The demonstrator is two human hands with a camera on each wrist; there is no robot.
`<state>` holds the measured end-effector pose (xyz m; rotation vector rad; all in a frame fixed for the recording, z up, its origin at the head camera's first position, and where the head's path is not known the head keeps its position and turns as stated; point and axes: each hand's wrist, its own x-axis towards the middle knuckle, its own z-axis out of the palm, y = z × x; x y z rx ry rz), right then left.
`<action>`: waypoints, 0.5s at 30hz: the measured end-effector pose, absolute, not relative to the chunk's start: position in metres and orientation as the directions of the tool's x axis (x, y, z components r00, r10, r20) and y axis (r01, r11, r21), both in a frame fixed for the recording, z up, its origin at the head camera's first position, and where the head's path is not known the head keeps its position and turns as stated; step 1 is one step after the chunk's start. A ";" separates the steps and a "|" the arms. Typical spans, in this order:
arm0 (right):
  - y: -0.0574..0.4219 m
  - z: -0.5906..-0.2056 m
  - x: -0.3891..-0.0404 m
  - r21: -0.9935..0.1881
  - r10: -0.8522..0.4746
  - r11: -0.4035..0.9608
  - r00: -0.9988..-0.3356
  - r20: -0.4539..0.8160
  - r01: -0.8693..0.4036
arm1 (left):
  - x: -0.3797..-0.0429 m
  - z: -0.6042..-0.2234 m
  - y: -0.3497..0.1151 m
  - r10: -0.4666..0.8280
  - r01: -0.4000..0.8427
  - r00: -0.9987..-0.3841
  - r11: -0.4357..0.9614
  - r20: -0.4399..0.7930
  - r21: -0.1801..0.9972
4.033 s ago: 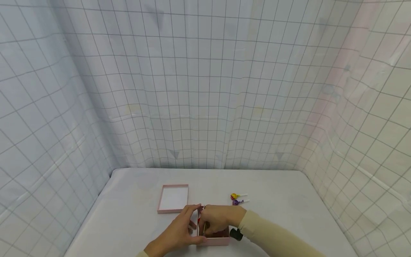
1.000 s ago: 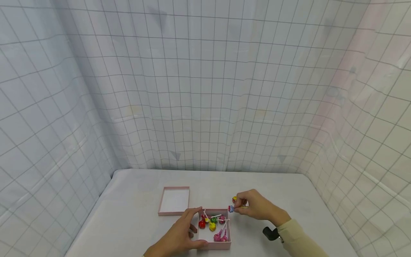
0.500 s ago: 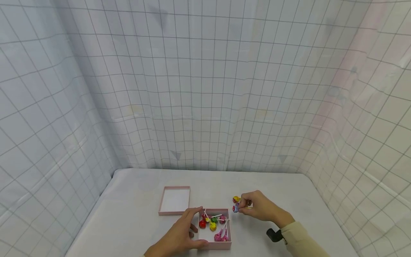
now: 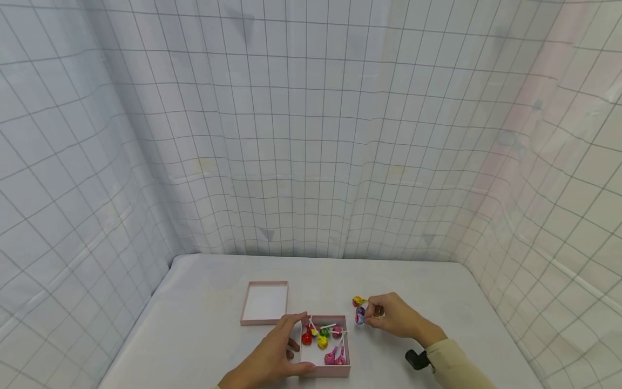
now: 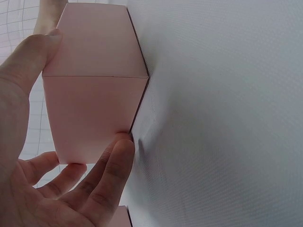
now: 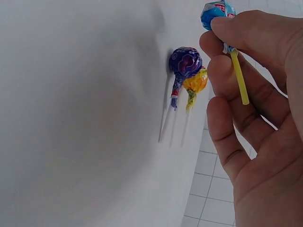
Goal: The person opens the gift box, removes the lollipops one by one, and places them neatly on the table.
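A pink open box stands near the table's front, with several wrapped lollipops in it, among them a red one, a yellow one and pink ones. My left hand grips the box's left side, thumb at the front corner and fingers toward the back, and the wrist view shows its fingertips on the pink wall. To the right, my right hand pinches a blue lollipop with a yellow stick between thumb and forefinger. A purple lollipop and a yellow-orange lollipop lie close by on the table.
The box's pink-rimmed lid lies upturned behind the box to the left. White cloth covers the table. Grid-patterned curtains enclose the back and both sides.
My right hand was inside the box 4 s ago; it has come out to the right with the blue lollipop and moved beside the purple one. My left hand keeps its grip on the box.
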<state>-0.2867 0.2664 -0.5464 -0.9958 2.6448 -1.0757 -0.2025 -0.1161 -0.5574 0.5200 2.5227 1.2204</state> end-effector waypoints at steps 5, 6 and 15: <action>0.269 -0.550 -0.286 -0.672 -0.620 0.511 -0.771 0.143 -0.536 | -0.203 -0.558 -0.117 0.443 0.199 -0.891 0.579 -0.099 0.791; 0.269 -0.551 -0.286 -0.673 -0.619 0.511 -0.773 0.143 -0.534 | -0.203 -0.558 -0.117 0.443 0.200 -0.891 0.580 -0.099 0.789; 0.270 -0.562 -0.289 -0.694 -0.603 0.523 -0.791 0.109 -0.495 | -0.203 -0.559 -0.117 0.449 0.206 -0.888 0.580 -0.098 0.788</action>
